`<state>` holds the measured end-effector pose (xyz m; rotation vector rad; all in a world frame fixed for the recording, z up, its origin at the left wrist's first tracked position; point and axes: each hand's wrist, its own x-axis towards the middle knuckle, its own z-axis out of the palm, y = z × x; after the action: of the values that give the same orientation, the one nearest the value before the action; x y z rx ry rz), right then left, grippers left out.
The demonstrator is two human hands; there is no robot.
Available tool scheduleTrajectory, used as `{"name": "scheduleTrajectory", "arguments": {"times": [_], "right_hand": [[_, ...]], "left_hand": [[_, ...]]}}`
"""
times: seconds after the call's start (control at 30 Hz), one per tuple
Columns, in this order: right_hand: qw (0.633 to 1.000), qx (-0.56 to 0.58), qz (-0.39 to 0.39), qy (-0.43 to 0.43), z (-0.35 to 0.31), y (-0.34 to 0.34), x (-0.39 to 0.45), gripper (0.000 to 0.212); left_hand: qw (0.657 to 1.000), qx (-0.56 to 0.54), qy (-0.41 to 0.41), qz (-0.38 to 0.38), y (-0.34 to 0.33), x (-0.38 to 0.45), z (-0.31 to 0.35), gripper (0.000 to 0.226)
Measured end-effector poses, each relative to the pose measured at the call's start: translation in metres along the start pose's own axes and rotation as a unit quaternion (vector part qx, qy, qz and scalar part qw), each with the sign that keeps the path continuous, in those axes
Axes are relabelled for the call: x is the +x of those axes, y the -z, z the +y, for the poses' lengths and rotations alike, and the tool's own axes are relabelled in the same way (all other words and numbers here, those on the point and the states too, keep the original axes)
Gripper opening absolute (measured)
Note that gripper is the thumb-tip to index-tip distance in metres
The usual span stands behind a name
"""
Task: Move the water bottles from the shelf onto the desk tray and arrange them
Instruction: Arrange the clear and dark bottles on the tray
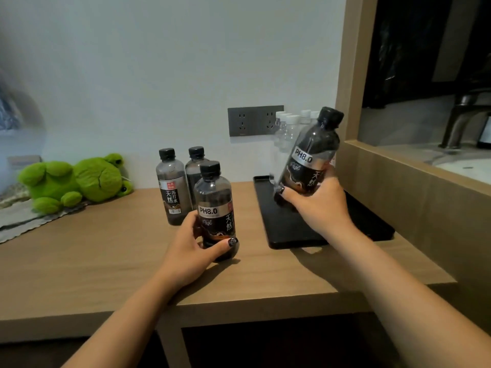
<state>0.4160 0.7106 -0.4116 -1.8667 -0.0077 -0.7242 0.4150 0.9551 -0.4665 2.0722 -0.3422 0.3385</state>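
My left hand [190,251] grips a dark bottle with a black cap [214,197] standing upright on the wooden desk. My right hand [322,205] holds a second dark bottle [312,152] tilted to the right, its base above the black tray [289,229]. Two more dark bottles [172,187] [195,166] stand on the desk behind the left-hand one. Several clear bottles with white caps [288,131] stand at the tray's far end, partly hidden by the tilted bottle.
A green plush frog [77,181] lies on a grey cloth [24,221] at the desk's left. A grey socket panel [252,120] is on the wall. A wooden partition [398,181] borders the tray on the right, with a sink and tap [462,120] beyond.
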Motion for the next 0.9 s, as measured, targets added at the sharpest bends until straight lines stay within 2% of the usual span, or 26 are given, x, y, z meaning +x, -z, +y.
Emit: {"name": "scheduleTrajectory", "arguments": {"times": [0.07,0.17,0.3,0.4,0.57,0.73,0.9], "right_hand": [[0.996,-0.077,-0.006,-0.045,0.018,0.000,0.022,0.070],[0.991,-0.117,-0.005,-0.070,0.044,-0.004,0.029,0.069],[0.994,-0.098,-0.003,-0.053,0.059,-0.006,0.035,0.069],[0.993,-0.103,-0.038,-0.038,0.062,-0.007,0.037,0.075],[0.988,-0.116,-0.080,-0.055,0.068,-0.009,0.044,0.068],[0.980,-0.136,-0.121,-0.074,0.070,-0.014,0.061,0.072],[0.980,-0.069,-0.150,-0.107,0.080,-0.005,0.062,0.077]], "left_hand": [[1.000,0.000,0.005,0.004,-0.003,0.004,0.001,0.070],[1.000,-0.006,0.005,0.006,-0.005,0.004,0.002,0.067],[1.000,-0.022,0.005,0.008,-0.006,0.007,-0.002,0.062],[0.999,-0.031,0.012,0.007,-0.005,0.009,-0.004,0.064],[0.999,-0.031,0.016,0.003,-0.004,0.009,-0.002,0.071],[1.000,-0.012,0.006,0.005,-0.005,0.007,0.000,0.069],[1.000,-0.018,0.010,-0.006,-0.003,0.007,-0.001,0.081]]}}
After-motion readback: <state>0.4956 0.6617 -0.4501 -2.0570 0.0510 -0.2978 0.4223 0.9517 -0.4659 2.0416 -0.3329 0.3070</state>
